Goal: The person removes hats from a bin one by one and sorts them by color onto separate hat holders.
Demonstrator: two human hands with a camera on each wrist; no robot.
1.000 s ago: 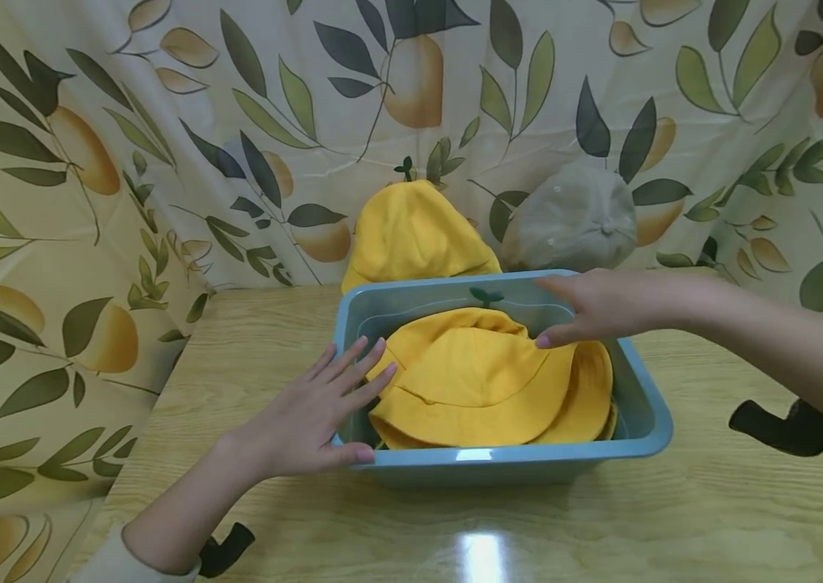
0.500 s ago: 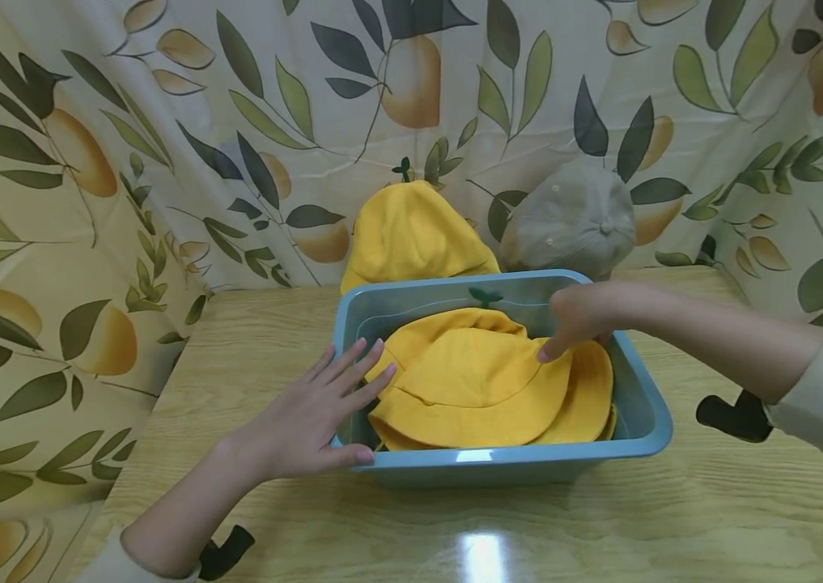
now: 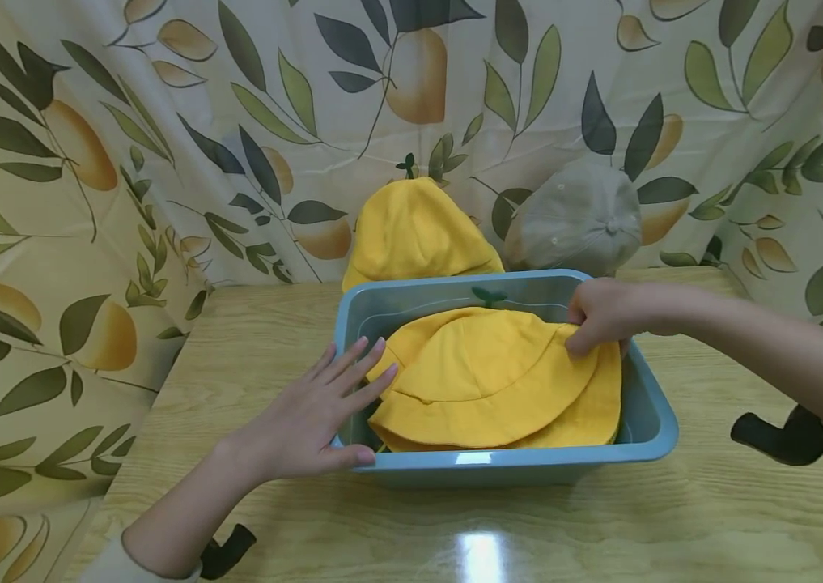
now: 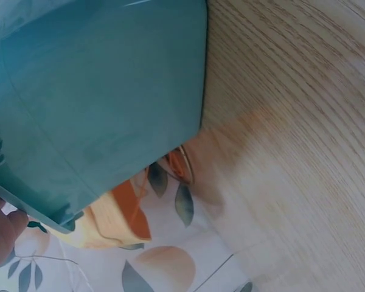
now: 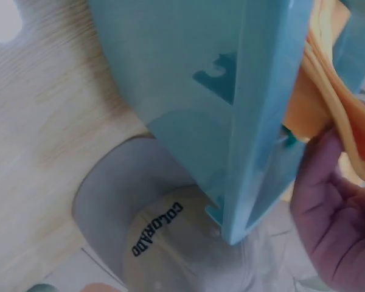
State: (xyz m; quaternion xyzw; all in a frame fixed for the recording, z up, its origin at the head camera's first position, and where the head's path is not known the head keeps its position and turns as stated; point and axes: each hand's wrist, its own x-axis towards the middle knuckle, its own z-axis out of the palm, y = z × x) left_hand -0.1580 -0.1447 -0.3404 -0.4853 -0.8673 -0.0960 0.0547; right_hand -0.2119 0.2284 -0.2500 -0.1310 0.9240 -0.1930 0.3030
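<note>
Yellow bucket hats (image 3: 477,364) lie overlapped inside a blue plastic bin (image 3: 513,460); how many is hard to tell. At the bin's right side, my right hand (image 3: 606,312) pinches the edge of a hat brim and holds it slightly raised. The right wrist view shows the fingers (image 5: 319,164) against the folded yellow brim (image 5: 325,91), just inside the bin's wall. My left hand (image 3: 309,421) rests on the bin's left rim, fingers spread and straight, thumb on the front edge. In the left wrist view only part of that hand (image 4: 3,231) shows, at the rim.
Behind the bin stand another yellow hat (image 3: 418,231) with a green sprout on top and a grey cap (image 3: 579,219) lettered COLORADO. All sits on a wood-grain table (image 3: 265,518). A leaf-and-fruit patterned curtain (image 3: 251,186) hangs behind and to the left.
My right hand has reached down into the bin, taken hold of the hat brim and drawn it a little up and right. My left hand stays in place.
</note>
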